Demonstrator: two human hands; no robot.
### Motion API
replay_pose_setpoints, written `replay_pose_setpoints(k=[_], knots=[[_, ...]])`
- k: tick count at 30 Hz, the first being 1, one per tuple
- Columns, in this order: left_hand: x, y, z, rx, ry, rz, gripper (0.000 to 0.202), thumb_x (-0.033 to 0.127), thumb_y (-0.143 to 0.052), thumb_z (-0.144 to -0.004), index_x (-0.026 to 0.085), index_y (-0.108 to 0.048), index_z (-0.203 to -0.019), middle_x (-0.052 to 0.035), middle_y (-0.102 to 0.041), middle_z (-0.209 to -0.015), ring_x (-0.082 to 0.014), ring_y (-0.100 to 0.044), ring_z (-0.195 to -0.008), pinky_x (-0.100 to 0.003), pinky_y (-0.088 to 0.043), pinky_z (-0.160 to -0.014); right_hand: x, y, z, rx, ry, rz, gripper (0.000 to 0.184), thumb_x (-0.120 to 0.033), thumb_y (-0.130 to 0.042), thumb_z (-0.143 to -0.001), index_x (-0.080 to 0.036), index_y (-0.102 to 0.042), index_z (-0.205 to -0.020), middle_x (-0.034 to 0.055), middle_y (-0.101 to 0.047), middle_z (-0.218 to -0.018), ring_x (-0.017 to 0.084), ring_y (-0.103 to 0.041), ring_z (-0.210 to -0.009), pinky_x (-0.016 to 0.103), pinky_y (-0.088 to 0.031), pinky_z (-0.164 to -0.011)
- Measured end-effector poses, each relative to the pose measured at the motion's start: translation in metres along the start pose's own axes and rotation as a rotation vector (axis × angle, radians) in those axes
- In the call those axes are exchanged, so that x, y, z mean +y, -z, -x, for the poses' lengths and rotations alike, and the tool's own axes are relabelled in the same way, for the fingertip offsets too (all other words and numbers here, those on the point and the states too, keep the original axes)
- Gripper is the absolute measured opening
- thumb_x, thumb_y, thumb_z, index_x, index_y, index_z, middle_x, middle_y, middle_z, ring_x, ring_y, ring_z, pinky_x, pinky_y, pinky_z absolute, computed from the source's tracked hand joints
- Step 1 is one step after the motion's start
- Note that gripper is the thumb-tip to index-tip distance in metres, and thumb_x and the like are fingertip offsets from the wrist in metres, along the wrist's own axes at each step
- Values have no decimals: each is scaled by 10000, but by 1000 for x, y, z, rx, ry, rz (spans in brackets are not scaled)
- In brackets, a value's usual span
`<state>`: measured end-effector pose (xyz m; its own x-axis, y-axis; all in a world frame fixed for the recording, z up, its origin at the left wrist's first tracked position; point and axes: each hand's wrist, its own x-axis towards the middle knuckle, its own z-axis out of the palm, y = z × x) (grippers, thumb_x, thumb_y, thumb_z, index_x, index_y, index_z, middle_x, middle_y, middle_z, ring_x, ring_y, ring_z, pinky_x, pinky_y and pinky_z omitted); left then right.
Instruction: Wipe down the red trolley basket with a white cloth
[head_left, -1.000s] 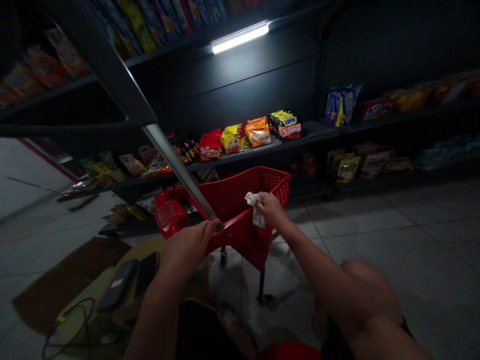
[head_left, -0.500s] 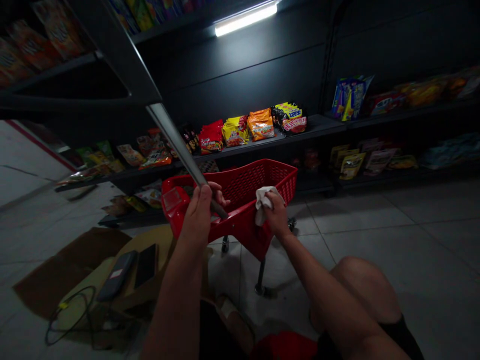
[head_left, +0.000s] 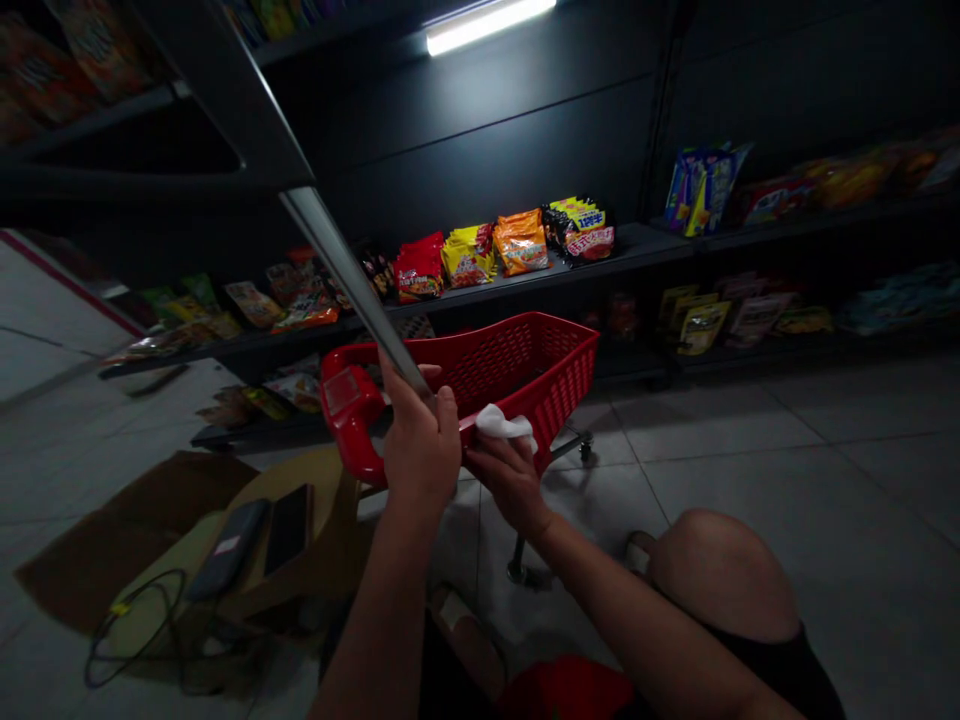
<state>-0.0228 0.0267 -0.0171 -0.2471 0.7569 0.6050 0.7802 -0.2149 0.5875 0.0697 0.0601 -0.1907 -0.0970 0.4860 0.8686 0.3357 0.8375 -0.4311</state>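
Observation:
A red plastic shopping cart point(head_left: 555, 370) on wheels stands on the tiled floor in front of me. Its long metal handle pole point(head_left: 337, 265) slants up to the left. My left hand point(head_left: 421, 440) is closed round the pole's lower end, near the cart's rim. My right hand point(head_left: 510, 478) presses a crumpled white cloth point(head_left: 501, 424) against the cart's near side, fingers closed on it. My bare knee point(head_left: 720, 570) shows at the lower right.
Dark shelves with bags of snacks point(head_left: 517, 242) run behind the cart under a strip light point(head_left: 487, 20). Flattened cardboard point(head_left: 187, 545) lies on the floor at left, with two dark phone-like devices point(head_left: 255, 540) and a cable point(head_left: 127, 640).
My left hand slid up and tightened on the pole. My right hand moved with the cloth from the cart's far rim down and left along the near side. The view tilted slightly.

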Motion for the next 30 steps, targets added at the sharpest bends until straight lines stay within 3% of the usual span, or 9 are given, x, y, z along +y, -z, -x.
replay_pose_setpoints(k=[4, 7, 10, 13, 15, 18, 22, 26, 30], knots=[[3, 2, 2, -38, 81, -210, 645, 317, -382, -961, 149, -97, -1515, -144, -681, -1144, -250, -716, -863, -388, -538, -778, -20, 11, -22, 143, -116, -139, 498, -189, -604, -891, -277, -496, -1370, 94, -575, -1355, 234, -516, -1296, 466, -440, -1080], [5, 6, 1, -31, 134, -365, 672, 357, -386, -956, 87, -126, -1514, -203, -700, -1101, -314, -723, -877, -417, -529, -763, -36, 8, -30, 51, -36, -203, 452, -225, -607, -889, -277, -524, -1330, 86, -580, -1331, 223, -543, -1247, 434, -460, -1060], [5, 10, -1, -49, 147, -352, 677, 343, -385, -958, 77, -109, -1516, -153, -743, -960, -301, -731, -841, -392, -526, -745, -24, 1, -5, -120, 54, -141, 298, -190, -562, -918, -307, -645, -1179, 46, -669, -1145, 199, -592, -1095, 401, -473, -1018], [-1, 16, -4, -77, 144, -292, 665, 318, -380, -957, 75, -94, -1506, -96, -752, -847, -276, -735, -789, -369, -523, -720, -4, -1, 29, -180, -41, -82, 273, -152, -583, -882, -281, -699, -1092, 61, -672, -1038, 218, -590, -1013, 403, -504, -931], [-8, 19, -7, -59, 147, -321, 645, 319, -382, -949, 69, -132, -1488, -108, -752, -859, -281, -735, -793, -374, -521, -721, -3, 0, 35, -167, -120, -113, 273, -155, -600, -864, -267, -699, -1093, 66, -660, -1037, 224, -591, -1022, 403, -513, -908], [-20, 23, -11, -19, 138, -394, 643, 340, -389, -939, 60, -162, -1472, -137, -750, -889, -300, -732, -841, -385, -520, -741, -24, 0, 8, -106, -117, -175, 290, -185, -592, -888, -281, -680, -1147, 60, -646, -1136, 214, -572, -1128, 420, -471, -1006], [-28, 27, -12, 9, 129, -467, 659, 367, -395, -932, 60, -170, -1470, -200, -729, -1028, -325, -725, -900, -393, -516, -738, -48, -13, -37, -147, 38, -115, 330, -196, -576, -906, -304, -665, -1205, 55, -622, -1258, 215, -488, -1277, 422, -391, -1114], [-33, 33, -8, 1, 129, -423, 648, 358, -404, -933, 82, -173, -1472, -164, -742, -991, -302, -732, -878, -385, -517, -747, -18, -14, -33, -186, 113, -35, 397, -174, -573, -899, -316, -635, -1264, 46, -601, -1331, 221, -475, -1306, 442, -353, -1144], [-36, 39, -7, -25, 159, -322, 642, 332, -428, -925, 107, -166, -1467, -57, -752, -807, -281, -734, -860, -391, -516, -792, 46, 9, -19, -80, -71, 84, 391, -130, -544, -888, -280, -657, -1230, 57, -571, -1349, 229, -468, -1294, 465, -354, -1130]])
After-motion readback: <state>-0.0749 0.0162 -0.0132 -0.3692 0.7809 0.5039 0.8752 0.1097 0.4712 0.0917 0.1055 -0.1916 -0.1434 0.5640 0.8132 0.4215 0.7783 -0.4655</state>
